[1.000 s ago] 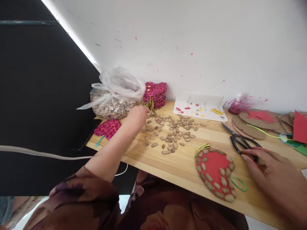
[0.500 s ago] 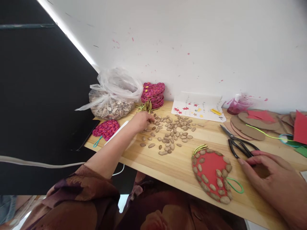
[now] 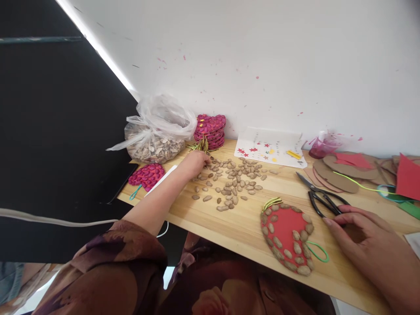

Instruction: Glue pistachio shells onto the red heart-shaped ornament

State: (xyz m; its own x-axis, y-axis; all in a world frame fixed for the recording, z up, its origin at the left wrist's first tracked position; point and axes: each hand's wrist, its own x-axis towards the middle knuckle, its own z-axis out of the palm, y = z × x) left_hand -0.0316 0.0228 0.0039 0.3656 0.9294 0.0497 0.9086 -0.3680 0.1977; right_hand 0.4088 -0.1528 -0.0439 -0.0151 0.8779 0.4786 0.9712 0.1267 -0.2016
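Note:
My left hand (image 3: 197,163) reaches to the far left of a loose spread of peanut shells (image 3: 238,179). Its fingers are curled together at the tips, and whatever is between them is hidden. At the right, my right hand (image 3: 370,240) rests on the table, thumb and index finger apart, against the handles of black-handled scissors (image 3: 324,197) lying flat. Between the hands lies a red heart-shaped piece (image 3: 285,225) edged with peanut shells, a few more inside its border. It has a yellow-green tassel (image 3: 271,203) and a green loop (image 3: 319,252).
Behind my left hand are a plastic bag of shells (image 3: 155,146) and a stack of magenta shell-covered pieces (image 3: 210,131). Another magenta piece (image 3: 146,176) lies left. Star stickers on a sheet (image 3: 269,148), a stained cup (image 3: 320,146) and cardboard shapes (image 3: 336,177) line the back.
The view has shifted slightly. My left hand stays among the shells with its fingers a little lower and more tucked; my right hand and the scissors keep their places.

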